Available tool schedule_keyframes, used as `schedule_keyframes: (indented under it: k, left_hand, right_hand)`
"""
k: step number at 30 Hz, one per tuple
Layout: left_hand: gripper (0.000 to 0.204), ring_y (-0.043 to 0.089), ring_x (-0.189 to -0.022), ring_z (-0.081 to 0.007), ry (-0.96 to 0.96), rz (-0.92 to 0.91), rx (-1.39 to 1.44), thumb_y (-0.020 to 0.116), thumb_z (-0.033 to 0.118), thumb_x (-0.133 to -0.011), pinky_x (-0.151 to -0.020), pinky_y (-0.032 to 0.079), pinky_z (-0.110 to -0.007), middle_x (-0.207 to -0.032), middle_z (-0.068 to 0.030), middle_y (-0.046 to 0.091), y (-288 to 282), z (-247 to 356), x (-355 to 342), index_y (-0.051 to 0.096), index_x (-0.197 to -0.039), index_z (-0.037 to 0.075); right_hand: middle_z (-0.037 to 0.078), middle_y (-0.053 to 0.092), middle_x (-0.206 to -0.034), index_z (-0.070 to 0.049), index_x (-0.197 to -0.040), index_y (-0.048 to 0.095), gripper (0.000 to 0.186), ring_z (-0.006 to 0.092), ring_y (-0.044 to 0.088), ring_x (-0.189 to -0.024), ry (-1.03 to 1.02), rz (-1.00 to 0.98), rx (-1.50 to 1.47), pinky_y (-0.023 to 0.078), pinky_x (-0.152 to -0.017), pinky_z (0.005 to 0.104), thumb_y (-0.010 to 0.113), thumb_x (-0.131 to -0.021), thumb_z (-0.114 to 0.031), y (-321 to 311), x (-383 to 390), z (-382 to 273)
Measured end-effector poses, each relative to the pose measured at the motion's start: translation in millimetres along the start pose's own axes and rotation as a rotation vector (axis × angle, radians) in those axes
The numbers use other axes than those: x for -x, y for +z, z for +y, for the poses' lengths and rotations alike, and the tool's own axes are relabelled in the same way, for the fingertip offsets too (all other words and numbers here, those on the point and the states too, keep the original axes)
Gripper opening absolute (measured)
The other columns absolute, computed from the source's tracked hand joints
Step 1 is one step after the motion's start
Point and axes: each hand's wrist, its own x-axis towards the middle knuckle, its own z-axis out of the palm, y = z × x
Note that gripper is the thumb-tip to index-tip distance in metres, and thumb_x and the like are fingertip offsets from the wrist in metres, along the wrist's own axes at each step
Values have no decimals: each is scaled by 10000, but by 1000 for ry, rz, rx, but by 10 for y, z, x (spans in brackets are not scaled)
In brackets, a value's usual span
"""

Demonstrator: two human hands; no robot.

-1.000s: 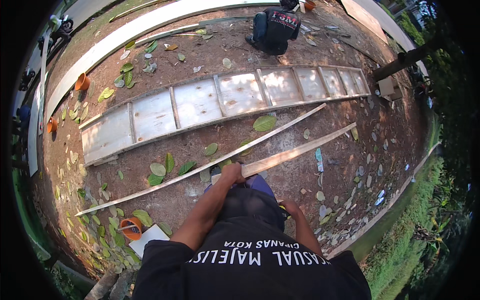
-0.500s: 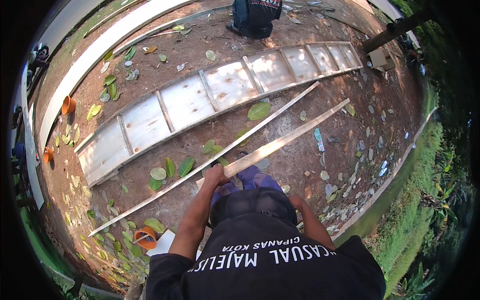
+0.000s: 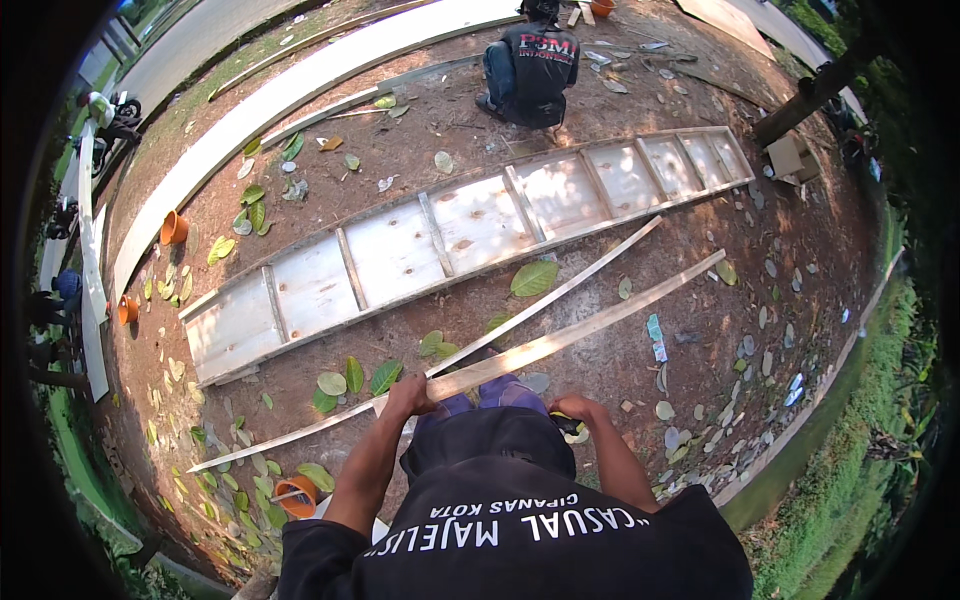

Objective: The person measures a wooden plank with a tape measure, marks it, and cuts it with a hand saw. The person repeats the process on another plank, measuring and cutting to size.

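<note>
One long pale wooden plank (image 3: 540,348) slants across the ground on the near side of the framed panel (image 3: 395,248), its far end pointing toward the panel's right part. The left hand (image 3: 410,396) has its fingers closed over the plank's near end, with a short stub showing past the grip. The right hand (image 3: 580,408), farther from the panel than the plank is, has its fingers curled around a small black-and-yellow object (image 3: 569,424), mostly hidden, so how tightly they close I cannot tell. Between plank and panel runs a thinner wooden strip (image 3: 545,298), crossing behind the left hand; whether it touches the plank I cannot tell. Large green leaves (image 3: 534,279) lie along the panel's near edge, and a pale blue-green wrapper (image 3: 656,338) lies nearer the person than the panel's right part. Two orange pots (image 3: 174,228) stand off the panel's left end, while a third orange pot (image 3: 297,496) sits on its near side, well apart. Beyond the panel, a co-worker (image 3: 535,75) crouches in dark clothes, and a long white board (image 3: 300,92) stretches past. Just off the panel's right end are a cardboard box (image 3: 790,160) and a tree trunk (image 3: 812,112).
</note>
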Motion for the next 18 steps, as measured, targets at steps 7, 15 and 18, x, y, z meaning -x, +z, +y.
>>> schedule_keyframes:
  k: [7, 15, 18]
  left_hand:
    - [654, 675, -1116, -418, 22, 75, 37, 798, 423, -721, -944, 553, -498, -1180, -230, 688, -183, 4, 164, 630, -1187, -4]
    - [638, 685, -1096, -403, 58, 47, 44, 815, 433, -706, -916, 559, -517, -1189, -212, 688, -289, -105, -222, 619, -1151, 19]
    - [624, 687, -1075, -418, 73, 85, 40, 823, 426, -705, -902, 555, -532, -1169, -217, 691, 97, -545, -695, 606, -1131, 25]
  right_hand:
    - [187, 729, -1242, -45, -1173, 760, 640, 289, 693, -1141, -16, -67, 443, 512, -976, 414, 598, -954, -624, -114, -24, -562]
    - [144, 749, -1054, -52, -1082, 746, 416, 288, 694, -963, -115, -241, 289, 512, -872, 442, 602, -993, -432, 212, 35, 37]
    - [104, 715, -932, -59, -1034, 705, 320, 224, 655, -904, -148, -422, 335, 496, -820, 419, 598, -994, -359, 575, 457, 176]
